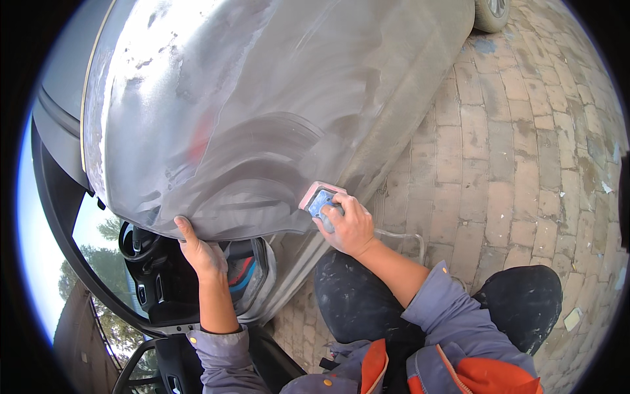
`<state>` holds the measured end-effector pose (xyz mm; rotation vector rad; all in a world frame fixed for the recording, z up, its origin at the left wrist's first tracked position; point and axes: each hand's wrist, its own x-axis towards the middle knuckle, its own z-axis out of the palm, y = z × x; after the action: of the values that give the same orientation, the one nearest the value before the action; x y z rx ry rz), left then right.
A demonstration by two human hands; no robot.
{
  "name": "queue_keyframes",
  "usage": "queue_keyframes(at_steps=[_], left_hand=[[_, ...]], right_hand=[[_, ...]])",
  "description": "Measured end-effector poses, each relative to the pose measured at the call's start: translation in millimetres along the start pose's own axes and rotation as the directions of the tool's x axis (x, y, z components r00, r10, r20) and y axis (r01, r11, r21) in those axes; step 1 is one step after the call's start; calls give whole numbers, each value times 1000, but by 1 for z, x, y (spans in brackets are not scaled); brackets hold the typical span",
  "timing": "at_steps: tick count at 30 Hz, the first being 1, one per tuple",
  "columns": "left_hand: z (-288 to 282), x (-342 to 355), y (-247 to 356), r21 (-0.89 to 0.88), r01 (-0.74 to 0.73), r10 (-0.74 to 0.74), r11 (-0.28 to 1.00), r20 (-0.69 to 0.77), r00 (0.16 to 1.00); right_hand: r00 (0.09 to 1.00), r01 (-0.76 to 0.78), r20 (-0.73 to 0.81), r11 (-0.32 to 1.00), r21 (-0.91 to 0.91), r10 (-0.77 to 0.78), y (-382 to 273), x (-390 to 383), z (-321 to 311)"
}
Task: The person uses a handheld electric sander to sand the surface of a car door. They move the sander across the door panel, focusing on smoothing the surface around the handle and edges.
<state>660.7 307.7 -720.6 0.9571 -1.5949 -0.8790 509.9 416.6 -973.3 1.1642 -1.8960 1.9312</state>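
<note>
A grey car door panel [249, 105] fills the upper middle, with scuffed dull swirls, a shiny patchy area and a faint red reflection. My left hand [201, 253] grips the panel's near edge, thumb on the outer face and fingers behind it. My right hand [348, 228] is closed on a small blue sanding tool [321, 204] with a pink pad, which is at the panel's lower right part, near its edge. A pale hose [417, 238] runs from beside that hand toward the ground.
The open car shows a dark interior [157, 276] and door frame [59, 190] at left. A wheel [491, 14] is at top right. Brick paving [525, 151] lies to the right, with a small pale object [573, 319]. My knees [522, 302] are bent below.
</note>
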Motion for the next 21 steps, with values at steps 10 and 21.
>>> queue_keyframes(at_steps=[10,21], left_hand=[[4,-3,0,-13,-9,9,1000,-3,1000],[5,-4,1,-7,-16,16,1000,8,1000]], right_hand=[[993,-6,-115,1000,13,7,-20,-4,17],[983,108,152,994,-19,-104,-33,-69,33]])
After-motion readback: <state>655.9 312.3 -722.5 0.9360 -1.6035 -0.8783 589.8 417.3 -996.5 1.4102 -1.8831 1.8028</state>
